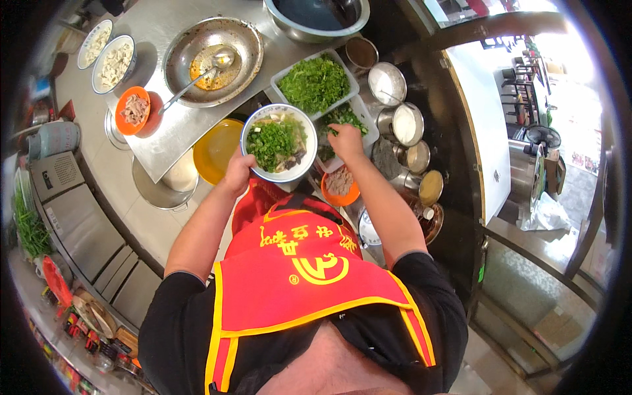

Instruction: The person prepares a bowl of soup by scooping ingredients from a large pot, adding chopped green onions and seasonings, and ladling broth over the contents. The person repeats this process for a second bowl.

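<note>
My left hand (240, 170) grips the rim of a white bowl with a blue edge (312, 148); its thumb lies over the near side. Chopped scallions (271, 140) cover much of the food in this bowl, and some dark pieces show at the lower right. My right hand (348, 140) reaches into a clear plastic container (370, 126), fingertips pinched together at dark green chopped herbs (348, 118). A bit of green shows at the fingers. Behind it stands another plastic container (353, 91) filled with chopped leafy greens (316, 84).
A large steel basin (173, 54) with a ladle (190, 89) and oily residue sits on the steel counter (148, 24). Orange bowls of meat (133, 109) (339, 183), a yellow basin (210, 143) and steel seasoning pots (407, 126) stand around. White bowls (116, 64) are at the far left.
</note>
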`<state>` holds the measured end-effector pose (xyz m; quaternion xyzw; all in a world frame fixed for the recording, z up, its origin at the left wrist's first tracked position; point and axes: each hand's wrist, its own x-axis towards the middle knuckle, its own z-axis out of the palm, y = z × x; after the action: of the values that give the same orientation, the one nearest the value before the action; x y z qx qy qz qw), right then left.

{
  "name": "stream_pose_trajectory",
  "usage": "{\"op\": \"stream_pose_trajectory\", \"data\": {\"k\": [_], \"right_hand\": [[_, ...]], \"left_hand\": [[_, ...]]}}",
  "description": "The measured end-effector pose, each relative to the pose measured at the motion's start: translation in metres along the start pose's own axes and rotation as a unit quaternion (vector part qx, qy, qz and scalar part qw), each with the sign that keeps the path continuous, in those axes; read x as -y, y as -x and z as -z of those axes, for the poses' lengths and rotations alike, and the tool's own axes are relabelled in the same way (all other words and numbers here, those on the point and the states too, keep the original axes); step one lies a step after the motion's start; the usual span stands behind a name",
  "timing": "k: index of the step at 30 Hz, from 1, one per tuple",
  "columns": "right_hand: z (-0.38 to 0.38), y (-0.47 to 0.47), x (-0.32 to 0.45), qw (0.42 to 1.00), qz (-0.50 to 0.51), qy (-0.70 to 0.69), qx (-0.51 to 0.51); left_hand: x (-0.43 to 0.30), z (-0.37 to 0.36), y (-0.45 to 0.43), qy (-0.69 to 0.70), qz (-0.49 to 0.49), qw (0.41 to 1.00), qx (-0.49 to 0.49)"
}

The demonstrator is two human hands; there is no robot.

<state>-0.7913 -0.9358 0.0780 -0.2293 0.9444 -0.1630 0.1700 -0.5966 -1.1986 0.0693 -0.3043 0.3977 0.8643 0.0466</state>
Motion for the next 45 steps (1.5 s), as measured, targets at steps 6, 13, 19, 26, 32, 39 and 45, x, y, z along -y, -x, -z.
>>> {"op": "stream_pose_trajectory", "data": {"k": [6,13,19,26,32,39,45], "right_hand": [[0.055,0.025,0.106,0.978,0.107,-0.179,-0.018],[0.036,0.021,0.037,0.982,0.073,-0.052,-0.163],[0.081,0.061,0.073,0.924,0.154,-0.104,-0.335],[0.113,0.124,0.046,0.925,0.133,-0.2,-0.293],[0.135,0.134,-0.017,0.906,0.095,-0.215,-0.351],[0.144,0.106,-0.036,0.905,0.18,-0.216,-0.319],[0.153,0.008,-0.174,0.928,-0.238,-0.022,-0.287]], "left_hand": [[-0.004,-0.003,-0.003,-0.006,0.005,1.0,0.025],[-0.025,-0.011,0.003,-0.045,0.01,0.999,0.016],[-0.034,-0.05,0.001,-0.068,0.064,0.994,0.063],[0.02,-0.119,-0.024,0.002,0.145,0.981,0.127],[0.051,-0.158,-0.023,0.052,0.182,0.977,0.096],[0.025,-0.119,-0.023,0.007,0.099,0.993,0.06],[-0.034,-0.12,-0.056,-0.048,0.079,0.993,0.071]]}}
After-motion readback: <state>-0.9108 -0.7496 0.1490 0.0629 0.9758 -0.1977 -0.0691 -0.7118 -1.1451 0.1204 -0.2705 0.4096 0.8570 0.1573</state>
